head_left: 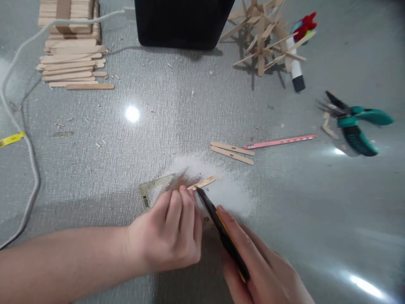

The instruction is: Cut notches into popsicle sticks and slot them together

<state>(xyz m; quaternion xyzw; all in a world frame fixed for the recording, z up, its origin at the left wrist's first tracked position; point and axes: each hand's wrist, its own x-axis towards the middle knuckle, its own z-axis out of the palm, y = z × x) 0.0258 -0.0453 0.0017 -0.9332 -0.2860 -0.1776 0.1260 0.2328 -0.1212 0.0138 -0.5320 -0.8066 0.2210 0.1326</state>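
Note:
My left hand (172,230) is closed, its fingers pinching one end of a wooden craft stick (205,182). The stick's free end points up and to the right over a whitish worn patch on the table. In my right hand (256,257) is a black and yellow utility knife (223,232), its tip against the stick close to my left fingertips. Two more craft sticks (232,155), each with a small slot or mark near the middle, lie just beyond. The tip of a pink pencil-like rod (280,142) touches the upper one.
Stacked craft sticks (71,63) lie at the far left beside a white cable (34,156). A black box-shaped object (183,21) stands at the back. Right of it are a craft-stick structure (261,38), a white marker (296,69) and teal-handled pliers (354,120). Wood shavings are scattered about.

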